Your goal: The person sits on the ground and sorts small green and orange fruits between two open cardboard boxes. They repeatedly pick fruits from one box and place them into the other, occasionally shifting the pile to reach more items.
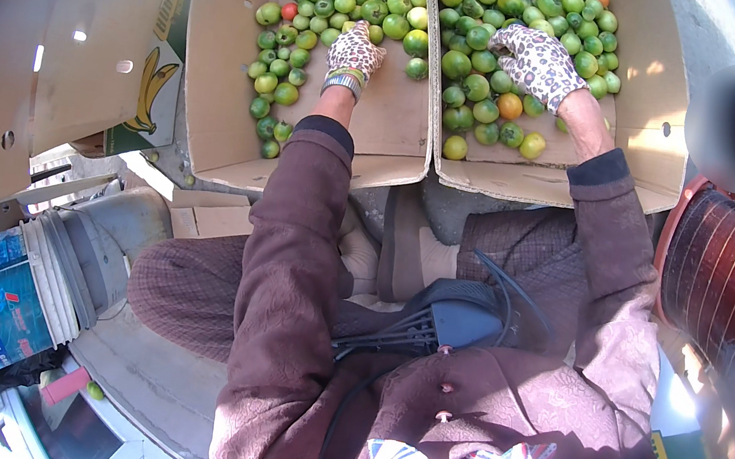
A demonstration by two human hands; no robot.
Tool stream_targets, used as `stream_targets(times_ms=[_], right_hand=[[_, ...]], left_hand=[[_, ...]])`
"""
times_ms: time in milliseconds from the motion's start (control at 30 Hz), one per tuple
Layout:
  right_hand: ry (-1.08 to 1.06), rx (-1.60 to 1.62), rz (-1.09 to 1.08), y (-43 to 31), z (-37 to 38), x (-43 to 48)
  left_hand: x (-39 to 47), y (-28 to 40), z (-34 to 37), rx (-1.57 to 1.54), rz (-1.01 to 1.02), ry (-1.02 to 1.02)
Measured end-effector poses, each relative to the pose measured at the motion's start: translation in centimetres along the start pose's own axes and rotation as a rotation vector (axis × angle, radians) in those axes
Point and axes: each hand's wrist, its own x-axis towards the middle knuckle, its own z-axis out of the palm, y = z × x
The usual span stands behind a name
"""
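Observation:
Two open cardboard boxes stand side by side before me, the left box [386, 116] and the right box [637, 121]. Mostly green tomatoes [373, 10] lie along the back and left of the left box, with one red tomato [289, 11] among them. My left hand [357, 53], in a spotted glove, reaches to the front edge of these; its fingertips are partly hidden. Over the fuller heap of green tomatoes [455, 65] in the right box, my right hand [539, 67] is bent down in a matching glove. Whether it grips a tomato is hidden. An orange tomato [509, 106] lies below it.
Upright cardboard [86, 36] with a banana print stands at the left. Below it are stacked pale buckets [50, 271] and a pink object [66, 385]. A reddish-brown ribbed container [727, 282] is close by my right arm. Cables run from a dark device [465, 322] at my lap.

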Motion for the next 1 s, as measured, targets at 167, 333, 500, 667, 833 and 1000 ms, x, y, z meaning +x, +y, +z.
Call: stream_targets(times_ms=[167, 333, 500, 667, 833, 1000], right_hand=[[0.053, 0.004, 0.001, 0.0, -0.2, -0.1], [0.125, 0.015, 0.045, -0.9, -1.2, 0.5], [0.430, 0.092, 0.036, -2.1, -1.8, 0.2], [0.531, 0.497, -0.207, -5.5, -3.4, -0.3], [0.556, 0.291, -0.318, -4.7, -2.9, 0.2], [0.275, -0.134, 0.039, -0.7, -2.7, -0.2]], left_hand=[[0.3, 1.3, 0.2, 0.111, -0.026, -0.087], [1.2, -0.7, -1.0, -0.025, -0.077, -0.003], [1.1, 5.2, -7.2, -0.614, 0.178, 0.343], [-4.4, 11.1, -10.1, -0.552, 0.782, 0.280], [-4.7, 11.5, -8.5, -0.279, 0.899, 0.273], [-0.9, 8.5, -7.4, -0.344, 0.739, 0.642]])
